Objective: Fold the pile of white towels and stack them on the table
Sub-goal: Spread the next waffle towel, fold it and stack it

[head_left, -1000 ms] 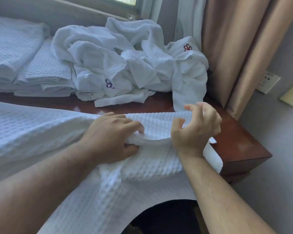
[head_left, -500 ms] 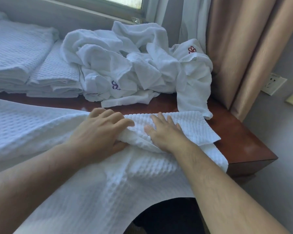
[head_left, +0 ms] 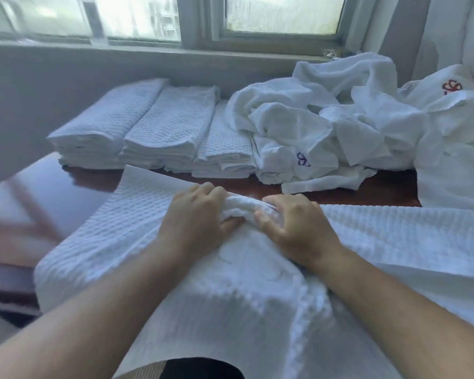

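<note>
Both hands, left and right, bunch the towel's far edge, fingers curled round the fabric. It's draped across the table's near edge, a bare strip beyond it. Three folded stacks sit at the back, one loose pile beside them. Half a second ago the right hand lay flat; now it's gripping.

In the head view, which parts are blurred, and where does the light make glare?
Head view: the left edge is smeared by motion blur; the window is blown out with daylight; the dark wooden table reflects it as a pale glare; both hands and the waffle towel look slightly soft.
</note>
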The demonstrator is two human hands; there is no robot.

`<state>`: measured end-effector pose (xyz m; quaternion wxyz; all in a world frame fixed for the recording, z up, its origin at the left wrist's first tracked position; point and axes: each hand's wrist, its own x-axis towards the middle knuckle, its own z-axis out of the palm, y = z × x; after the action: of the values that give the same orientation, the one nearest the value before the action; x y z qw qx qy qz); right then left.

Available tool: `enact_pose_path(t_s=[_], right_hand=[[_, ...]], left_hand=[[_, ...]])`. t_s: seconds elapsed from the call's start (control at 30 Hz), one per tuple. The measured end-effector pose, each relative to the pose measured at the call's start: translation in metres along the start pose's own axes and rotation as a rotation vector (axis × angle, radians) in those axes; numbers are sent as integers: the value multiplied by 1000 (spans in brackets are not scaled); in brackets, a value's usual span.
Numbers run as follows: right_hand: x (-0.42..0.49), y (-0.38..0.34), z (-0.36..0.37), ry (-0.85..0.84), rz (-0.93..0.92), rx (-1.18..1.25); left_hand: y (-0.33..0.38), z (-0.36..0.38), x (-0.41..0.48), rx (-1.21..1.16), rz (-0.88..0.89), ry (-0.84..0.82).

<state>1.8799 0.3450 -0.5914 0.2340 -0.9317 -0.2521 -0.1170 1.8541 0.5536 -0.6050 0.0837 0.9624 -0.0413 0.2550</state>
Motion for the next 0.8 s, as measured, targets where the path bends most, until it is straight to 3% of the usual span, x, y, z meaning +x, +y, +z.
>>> enact_pose_path(t_s=[0.2, 0.37, 0.5, 0.6, 0.7, 0.8], right_hand=[[24, 14, 11, 114, 65, -48], [26, 16, 12, 77, 40, -34], [20, 14, 14, 250, -244, -110], [16, 14, 14, 331, -425, -95], [13, 13, 15, 335, -426, -89], [12, 10, 15, 321, -376, -120]], left_hand=[[-7, 13, 37, 3, -47, -98], [-41, -8, 51, -403, -11, -321], [-97, -41, 59, -131, 111, -608], [-110, -47, 63, 1, 64, -717], [-100, -46, 73, 214, 128, -721], [-95, -50, 77, 236, 248, -698]])
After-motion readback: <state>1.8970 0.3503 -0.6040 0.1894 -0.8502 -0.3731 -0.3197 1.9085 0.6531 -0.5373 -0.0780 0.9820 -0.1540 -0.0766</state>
